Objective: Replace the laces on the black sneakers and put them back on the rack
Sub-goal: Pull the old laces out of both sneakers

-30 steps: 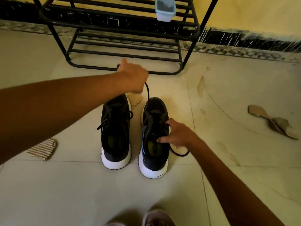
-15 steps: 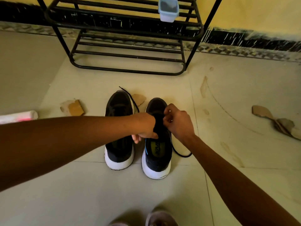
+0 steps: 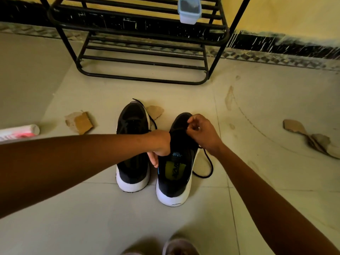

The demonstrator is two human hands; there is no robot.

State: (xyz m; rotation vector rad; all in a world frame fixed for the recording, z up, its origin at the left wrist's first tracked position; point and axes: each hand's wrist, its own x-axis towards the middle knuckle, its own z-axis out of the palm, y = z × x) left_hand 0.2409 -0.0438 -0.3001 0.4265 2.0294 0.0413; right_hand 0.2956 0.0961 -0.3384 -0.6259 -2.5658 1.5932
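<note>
Through the head camera, our left hand [image 3: 160, 144] curls round the inner edge of the black sneaker [image 3: 175, 173] and steadies it. Our right hand [image 3: 202, 134] pinches what looks to be the black lace [image 3: 208, 163] over the eyelets nearest the toe, and the slack loops on the floor just behind the right wrist. We judge this to be threading, so we should hold the left grip firm, feed the tip straight and draw both ends even. The other sneaker [image 3: 132, 129] stands just beside the left hand. The shoe rack [image 3: 147, 59] waits well beyond both hands.
</note>
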